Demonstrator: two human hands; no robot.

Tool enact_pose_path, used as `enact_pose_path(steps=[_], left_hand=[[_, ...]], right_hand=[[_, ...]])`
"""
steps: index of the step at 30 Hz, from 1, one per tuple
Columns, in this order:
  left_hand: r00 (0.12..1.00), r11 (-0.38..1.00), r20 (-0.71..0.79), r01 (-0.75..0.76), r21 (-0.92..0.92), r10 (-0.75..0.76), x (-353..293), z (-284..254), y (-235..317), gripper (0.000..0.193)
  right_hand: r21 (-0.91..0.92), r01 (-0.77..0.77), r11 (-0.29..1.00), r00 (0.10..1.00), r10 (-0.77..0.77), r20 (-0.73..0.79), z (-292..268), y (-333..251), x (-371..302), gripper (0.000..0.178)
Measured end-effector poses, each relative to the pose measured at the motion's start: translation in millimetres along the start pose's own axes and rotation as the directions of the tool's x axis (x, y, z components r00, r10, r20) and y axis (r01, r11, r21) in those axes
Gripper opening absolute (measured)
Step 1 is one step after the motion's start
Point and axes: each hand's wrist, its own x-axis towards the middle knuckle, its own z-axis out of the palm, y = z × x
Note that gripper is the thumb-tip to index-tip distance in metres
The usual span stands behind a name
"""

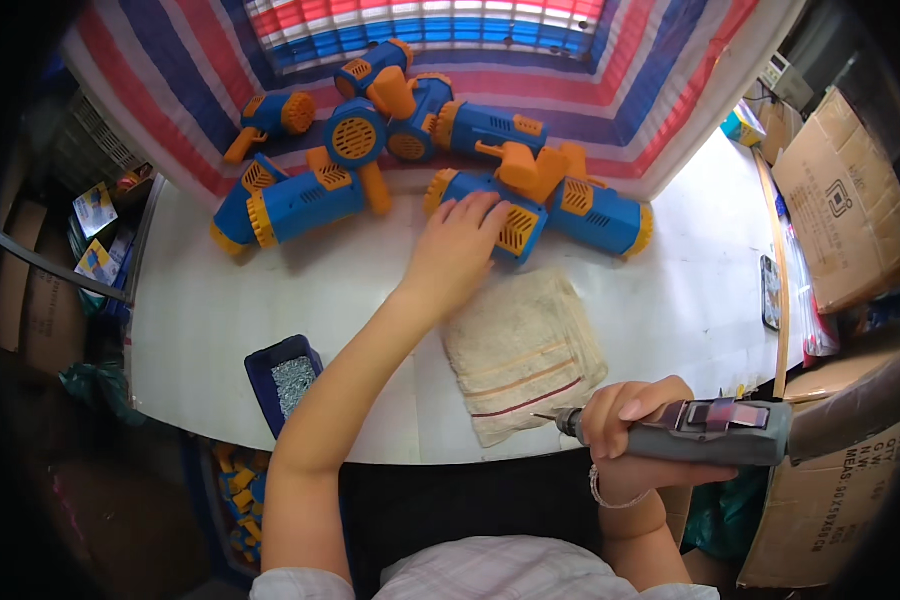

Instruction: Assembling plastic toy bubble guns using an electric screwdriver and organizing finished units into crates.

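Grey casing first: that's the power screwdriver [740,446], closest to me, just right of the folded towel's near edge, and my right hand [625,425] is clamped around it, fingers wrapped and closed. Its thin bit points left over the towel's near corner; touching or only above, I can't tell. A beaded bracelet [616,500] circles that wrist, on the near side of the towel. Low down, nearer than the towel and well to its left, sits a bin of orange and blue parts [242,500]. Now the beige towel [520,345] itself, flat on the white table [195,335], striped across its near end. Left of it, past my forearm, a dark blue tray [260,375] holds silvery bits [293,380], too small to make out. Over to the towel's right, a phone [770,292] lies near the table's edge. Just beyond the towel's far edge, there's the blue-and-orange toy blaster [527,228], my left hand [457,240] laid across it, fingers slightly apart; thumb hidden, so whether it grips or merely rests I can't say. Farther than the towel on both sides, more blasters [320,205] cluster, backed by a striped sheet [660,95].
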Motion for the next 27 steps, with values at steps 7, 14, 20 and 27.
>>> enact_pose_path(steps=[7, 14, 20, 27], left_hand=[[0.983, 0.887, 0.012, -0.173, 0.428, 0.185, 18, 24, -22, 0.054], [0.753, 0.884, 0.609, -0.433, 0.175, 0.248, -86, -74, 44, 0.053], [0.737, 0.916, 0.662, -0.347, 0.2, 0.135, -116, -56, 53, 0.057], [0.738, 0.947, 0.665, -0.282, 0.151, 0.114, -118, -55, 53, 0.059]], right_hand=[[-0.03, 0.035, 0.999, 0.999, -0.036, -0.038, -7, 1, 1, 0.087], [0.014, -0.004, 1.0, 0.999, 0.005, -0.051, -22, 12, -3, 0.092], [-0.111, -0.126, 0.986, 0.987, 0.136, 0.084, -25, 36, -1, 0.099], [-0.211, -0.239, 0.948, 0.964, 0.257, 0.065, -25, 42, -2, 0.099]])
